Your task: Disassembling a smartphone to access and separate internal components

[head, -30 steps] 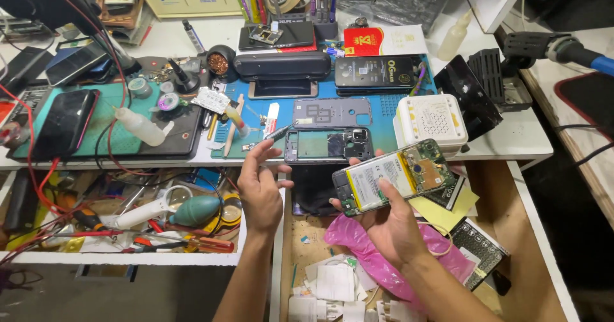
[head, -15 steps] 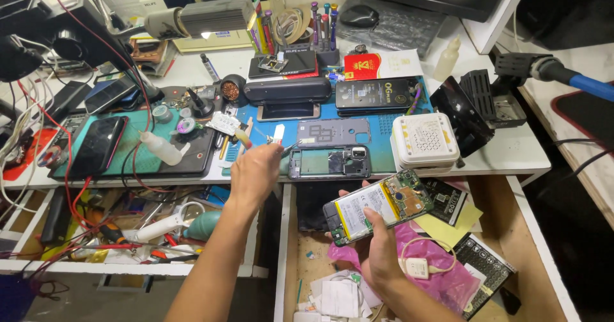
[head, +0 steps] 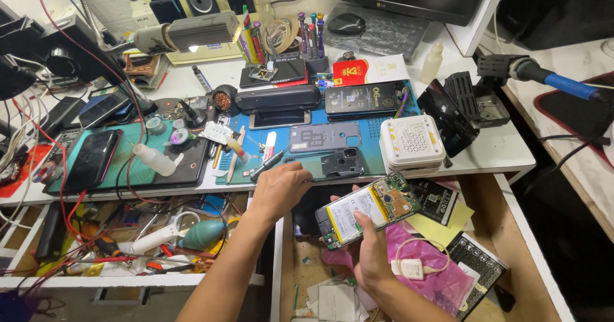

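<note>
- Right hand (head: 371,258) grips an opened phone (head: 368,210), low centre of frame.
- Left hand (head: 281,191) closes on a screwdriver (head: 268,164) at the blue mat (head: 364,127) edge, grip apparently loose.

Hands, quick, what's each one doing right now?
Left hand: fingers curled around a thin dark-tipped hand tool at the desk edge.
Right hand: holding an opened phone with exposed battery.

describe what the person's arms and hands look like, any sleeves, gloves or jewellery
Both forearms are bare up to the frame's edge: no sleeves show. The left hand and right hand wear no gloves. No watch, bracelet or ring is visible on either wrist or on the fingers that show, though some fingers are hidden from view.
</note>
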